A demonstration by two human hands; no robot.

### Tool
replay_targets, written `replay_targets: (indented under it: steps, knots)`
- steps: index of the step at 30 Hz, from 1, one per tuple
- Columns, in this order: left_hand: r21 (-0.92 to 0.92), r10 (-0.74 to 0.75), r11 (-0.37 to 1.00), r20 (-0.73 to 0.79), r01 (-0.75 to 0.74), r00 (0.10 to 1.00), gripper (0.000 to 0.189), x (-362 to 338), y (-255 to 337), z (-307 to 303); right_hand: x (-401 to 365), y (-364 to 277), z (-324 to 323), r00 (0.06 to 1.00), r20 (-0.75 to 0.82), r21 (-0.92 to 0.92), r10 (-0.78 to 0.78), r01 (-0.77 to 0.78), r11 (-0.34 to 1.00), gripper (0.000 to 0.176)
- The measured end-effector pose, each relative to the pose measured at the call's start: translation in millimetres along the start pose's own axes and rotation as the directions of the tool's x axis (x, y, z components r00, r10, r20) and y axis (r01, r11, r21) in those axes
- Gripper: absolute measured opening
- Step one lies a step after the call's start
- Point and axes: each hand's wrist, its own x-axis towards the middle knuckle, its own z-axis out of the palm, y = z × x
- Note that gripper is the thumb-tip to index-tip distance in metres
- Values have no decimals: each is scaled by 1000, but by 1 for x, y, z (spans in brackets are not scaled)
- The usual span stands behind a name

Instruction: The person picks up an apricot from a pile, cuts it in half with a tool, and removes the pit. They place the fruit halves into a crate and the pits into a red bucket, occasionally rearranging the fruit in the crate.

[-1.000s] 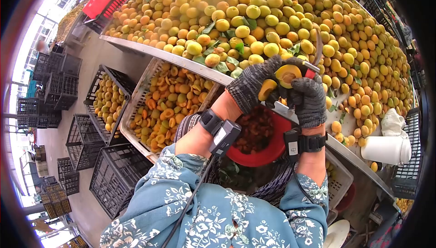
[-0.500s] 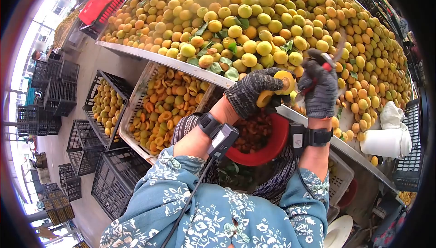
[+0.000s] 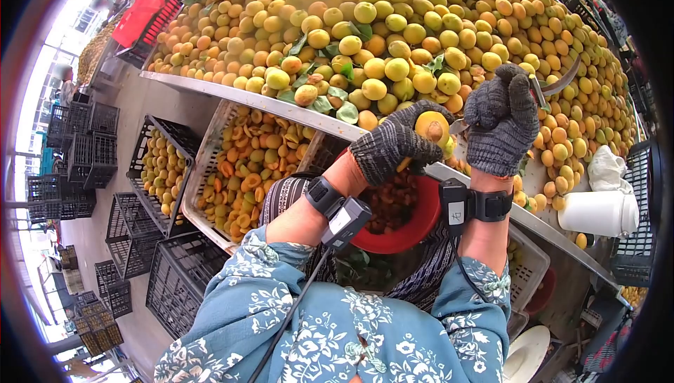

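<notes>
My left hand [image 3: 397, 143], in a dark grey knit glove, is closed on a cut apricot [image 3: 430, 124]; its brown pit shows in the yellow flesh. Part of another cut piece shows lower by the fingers. Close on the right, my gloved right hand [image 3: 500, 120] is wrapped round a knife with a curved blade [image 3: 564, 79] that sticks out to the right. A small metal tip [image 3: 458, 127] pokes out on the apricot side, near the fruit. Beneath my left hand, a red bucket [image 3: 397, 242] holds brown pits.
Whole apricots [image 3: 372, 67] with some leaves cover a metal-edged table [image 3: 253, 100]. On the left stand a pale crate of halved apricots [image 3: 203, 207], a black crate of whole ones [image 3: 184, 165] and stacked black crates [image 3: 179, 278]. A white container [image 3: 597, 213] lies on the right.
My right hand has turned, so the curved blade now points right instead of up. The apricot in my left hand has turned, and its pit side faces up more.
</notes>
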Motion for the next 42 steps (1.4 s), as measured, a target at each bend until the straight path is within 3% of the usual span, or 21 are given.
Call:
replay_targets:
  steps: [3, 5, 9, 15, 18, 20, 24, 26, 30, 32, 37, 39, 40, 42]
  knots:
    - [-64, -129, 990, 4, 129, 992, 40, 2, -2, 1, 1, 0, 5, 1000, 11, 31, -11, 10, 999, 28]
    - [-17, -46, 999, -12, 46, 999, 46, 5, -4, 1, -1, 1, 11, 998, -44, -109, -43, 38, 993, 26]
    - [8, -34, 999, 0, 34, 999, 47, 9, -8, -1, 1, 3, 14, 999, -47, -121, -25, 19, 992, 24]
    - [31, -19, 999, 5, 19, 1000, 35, 9, -11, -1, -1, 5, 22, 999, -28, -138, -15, 11, 990, 21]
    - [87, 1, 996, -28, 1, 1000, 30, 12, -13, 0, -2, 10, 20, 999, -29, -279, -46, 36, 960, 20]
    - [299, 173, 942, -39, -154, 984, 28, 16, -18, -2, -2, 15, 23, 996, -73, -300, -59, 35, 953, 19]
    - [213, 89, 974, -27, -81, 996, 27, 15, -17, -3, -3, 21, 24, 991, -110, -324, -74, 34, 945, 19]
    - [441, 105, 892, 9, -98, 994, 26, 18, -18, -6, -2, 20, 21, 991, -127, -305, -43, 2, 952, 18]
    - [422, 137, 902, -78, -92, 987, 35, 19, -24, -6, 2, 23, 15, 990, -139, -245, -19, -16, 969, 18]
    - [162, -68, 984, -78, 79, 995, 45, 13, -14, -2, 4, 22, 9, 987, -158, -116, 32, -51, 992, 19]
    - [261, 25, 965, -80, -3, 996, 51, 15, -16, 1, 0, 24, 14, 988, -150, -185, 35, -63, 981, 19]
    - [320, 86, 946, -87, -54, 992, 52, 14, -10, 2, -1, 23, 11, 973, -198, -119, 119, -144, 982, 28]
    - [312, 36, 950, -73, -11, 997, 51, 12, -6, 3, 0, 23, 7, 973, -198, -119, 119, -145, 982, 28]
    - [302, -16, 953, -58, 32, 998, 51, 10, -5, 3, 1, 25, -4, 970, -128, 75, 206, -197, 977, 26]
